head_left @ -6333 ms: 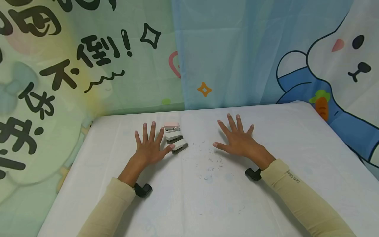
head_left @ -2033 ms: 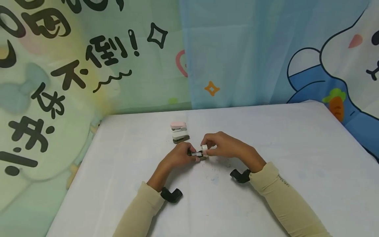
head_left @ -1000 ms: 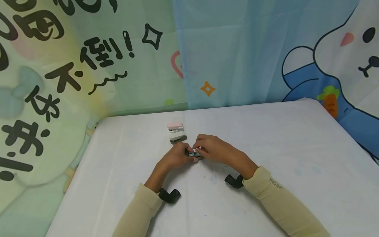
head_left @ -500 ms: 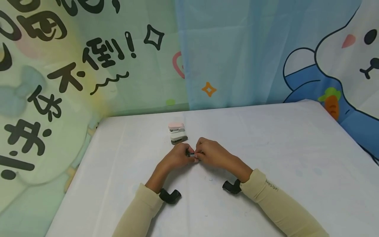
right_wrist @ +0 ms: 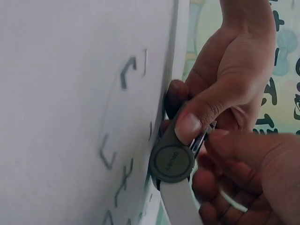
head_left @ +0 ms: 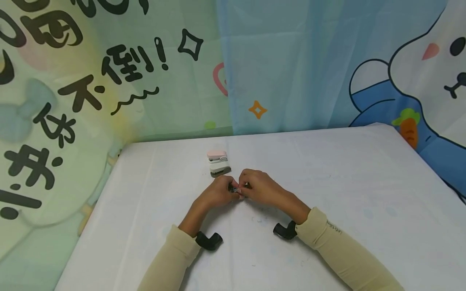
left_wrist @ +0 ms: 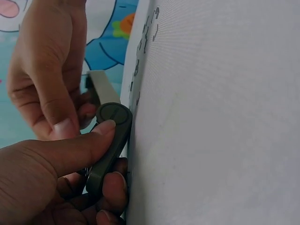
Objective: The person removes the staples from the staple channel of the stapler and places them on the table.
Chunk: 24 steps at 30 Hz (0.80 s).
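My left hand (head_left: 214, 193) grips a small stapler (left_wrist: 117, 115) by its dark grey-green base, thumb pressed on the round hinge disc. The stapler's white top arm (right_wrist: 180, 201) is swung away from the base, and part of a metal channel shows. My right hand (head_left: 259, 186) has its fingers curled, with thumb and fingertip pinched together at that metal channel. Whether a small piece sits between those fingertips is hidden. Both hands meet just above the table in the head view.
Behind my left hand stand a pink-topped stapler (head_left: 217, 154) and a white stapler (head_left: 219, 166), close together. Loose staples (right_wrist: 126, 72) lie scattered on the white-covered table (head_left: 309, 161). A printed cloth (head_left: 284, 64) hangs along the back edge.
From lying flat and spread, both hands came together. One white stapler left the row for my left hand. My right hand handled its white top, then moved its fingertips to the metal channel.
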{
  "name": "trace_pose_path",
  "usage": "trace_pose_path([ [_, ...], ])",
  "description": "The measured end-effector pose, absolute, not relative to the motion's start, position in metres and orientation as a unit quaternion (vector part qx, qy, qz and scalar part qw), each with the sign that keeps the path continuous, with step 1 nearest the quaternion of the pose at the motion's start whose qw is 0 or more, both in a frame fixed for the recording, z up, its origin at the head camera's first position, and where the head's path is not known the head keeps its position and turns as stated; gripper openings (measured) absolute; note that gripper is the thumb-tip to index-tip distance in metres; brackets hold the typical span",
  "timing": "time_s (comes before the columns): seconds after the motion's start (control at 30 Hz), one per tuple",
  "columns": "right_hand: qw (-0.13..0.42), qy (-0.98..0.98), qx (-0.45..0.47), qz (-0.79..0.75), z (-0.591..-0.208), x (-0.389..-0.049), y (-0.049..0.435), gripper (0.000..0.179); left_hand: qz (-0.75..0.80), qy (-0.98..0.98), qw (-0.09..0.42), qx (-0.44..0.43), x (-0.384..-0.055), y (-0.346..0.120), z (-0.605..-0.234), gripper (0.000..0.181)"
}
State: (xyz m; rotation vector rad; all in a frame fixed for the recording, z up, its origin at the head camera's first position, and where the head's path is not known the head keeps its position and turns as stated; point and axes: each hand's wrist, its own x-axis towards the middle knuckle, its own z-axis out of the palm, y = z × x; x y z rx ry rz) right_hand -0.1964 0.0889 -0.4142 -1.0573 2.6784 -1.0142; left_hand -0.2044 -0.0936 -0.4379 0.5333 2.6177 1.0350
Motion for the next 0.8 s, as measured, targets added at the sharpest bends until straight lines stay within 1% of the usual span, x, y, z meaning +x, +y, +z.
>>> trace_pose_path([
  [0.2,0.010,0.840,-0.412,-0.352,-0.415,-0.202,0.094,0.014,0.362,0.901,0.134,0.196,-0.204,-0.092,-0.438,0.016],
  [0.33,-0.008,0.821,-0.411,-0.397,-0.417,-0.208,0.102,0.012,0.361,0.902,0.144,0.188,-0.203,-0.092,-0.438,0.021],
  [0.47,-0.017,0.811,-0.361,-0.459,-0.422,-0.219,0.112,0.009,0.358,0.905,0.149,0.175,-0.203,-0.093,-0.437,0.023],
  [0.6,-0.029,0.812,-0.293,-0.504,-0.427,-0.231,0.125,0.012,0.363,0.903,0.151,0.172,-0.202,-0.093,-0.438,0.023],
  [0.8,-0.039,0.833,-0.189,-0.519,-0.433,-0.254,0.139,0.016,0.379,0.897,0.151,0.171,-0.202,-0.094,-0.439,0.020],
])
